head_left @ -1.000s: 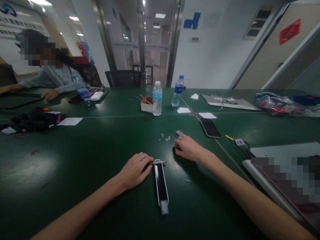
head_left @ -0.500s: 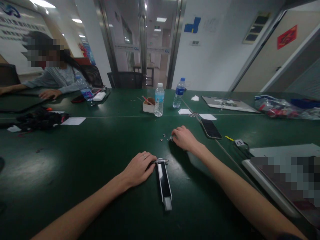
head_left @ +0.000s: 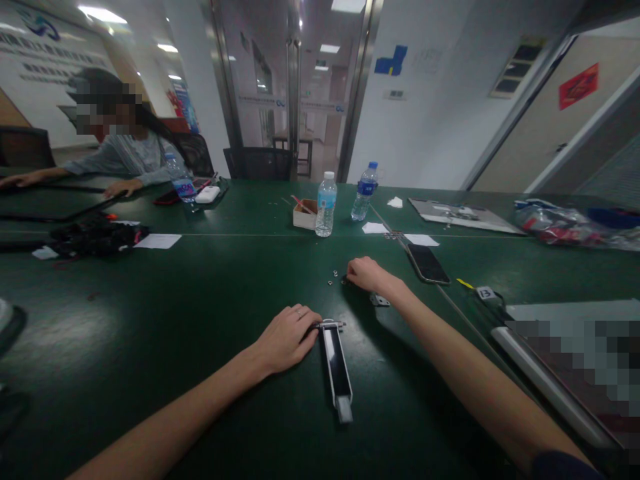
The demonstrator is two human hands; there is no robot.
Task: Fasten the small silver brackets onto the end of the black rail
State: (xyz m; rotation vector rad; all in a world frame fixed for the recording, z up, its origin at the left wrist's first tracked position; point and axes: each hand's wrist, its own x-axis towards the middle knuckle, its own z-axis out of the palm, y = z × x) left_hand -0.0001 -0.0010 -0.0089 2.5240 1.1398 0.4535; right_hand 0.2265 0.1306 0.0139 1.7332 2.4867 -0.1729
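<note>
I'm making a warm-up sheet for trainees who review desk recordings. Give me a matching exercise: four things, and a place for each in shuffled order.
Things
1. left hand
2. right hand
3. phone
4. small box

Places
A. left of the white-capped bottle
B. by the small metal rings
C. at the metal rod across the far end of the white-rimmed black strip
D. flat on the table, beside a seam

Pairs: 1-C; 2-B; 3-D; 4-A

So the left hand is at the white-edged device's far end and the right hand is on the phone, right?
Not quite: the head view shows the right hand by the small metal pieces, apart from the phone. The rest stands.
</note>
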